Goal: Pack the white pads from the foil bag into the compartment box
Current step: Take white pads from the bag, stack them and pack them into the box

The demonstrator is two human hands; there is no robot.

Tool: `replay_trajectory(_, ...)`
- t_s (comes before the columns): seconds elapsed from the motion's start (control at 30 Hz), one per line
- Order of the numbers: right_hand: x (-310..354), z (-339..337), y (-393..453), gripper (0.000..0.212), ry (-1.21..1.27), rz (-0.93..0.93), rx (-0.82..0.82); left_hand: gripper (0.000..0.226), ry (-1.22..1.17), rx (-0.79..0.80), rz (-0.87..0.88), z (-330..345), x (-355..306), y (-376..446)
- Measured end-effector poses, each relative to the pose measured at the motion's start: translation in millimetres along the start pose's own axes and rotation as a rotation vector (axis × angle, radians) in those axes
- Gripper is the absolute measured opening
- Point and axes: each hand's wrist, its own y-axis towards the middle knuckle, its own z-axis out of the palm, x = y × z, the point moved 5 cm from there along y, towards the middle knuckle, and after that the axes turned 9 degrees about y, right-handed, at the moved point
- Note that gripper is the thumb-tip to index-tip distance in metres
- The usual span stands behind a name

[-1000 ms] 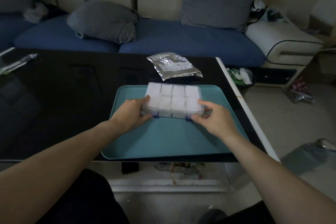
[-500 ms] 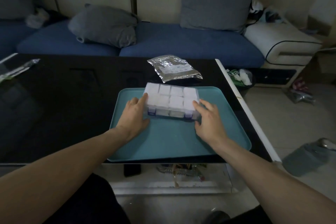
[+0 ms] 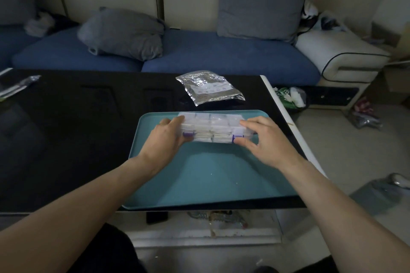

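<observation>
A: Entry. Where is the box?
B: The clear compartment box sits at the far end of the teal tray, lid down, two purple latches on its near side. White pads show through the lid in every compartment I can see.

A: Hands?
B: The left hand grasps the box's left end, fingers over the top edge, thumb near the left latch. The right hand grasps the right end, fingers laid over the lid, thumb against the near wall beside the right latch.

A: Is the box lifted or resting?
B: Cannot tell; its near edge is close to the tray surface.

A: Foil bag?
B: The foil bag lies flat and crumpled on the black table, just beyond the tray's far rim, apart from the box.

A: Surroundings?
B: A blue sofa stands behind the table with two grey cushions. Light is dim.
</observation>
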Motion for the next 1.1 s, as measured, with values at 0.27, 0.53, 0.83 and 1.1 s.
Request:
replay_trajectory(0.27, -5.5, -0.7, -3.4, 0.064, -0.012, -0.078, -0.065, 0.056, -0.280, 0.039, -0.201, 6.6, 4.5, 3.0)
replay_trajectory(0.53, -3.8, -2.6, -6.6, 0.068, -0.104, -0.090, -0.102, 0.061, -0.500, 0.017, -0.353, 18.4, 5.1, 8.0)
replay_trajectory(0.83, 9.4, -22.5, -2.5, 0.038, -0.359, -0.141, -0.099, 0.037, -0.415, -0.087, -0.264, 15.6, -21.4, 11.6)
replay_trajectory(1.1, 10.3, -22.0, -3.4, 0.031, -0.488, -0.060, -0.004, 0.034, -0.269, -0.176, -0.121, 0.8, -46.8, 12.5)
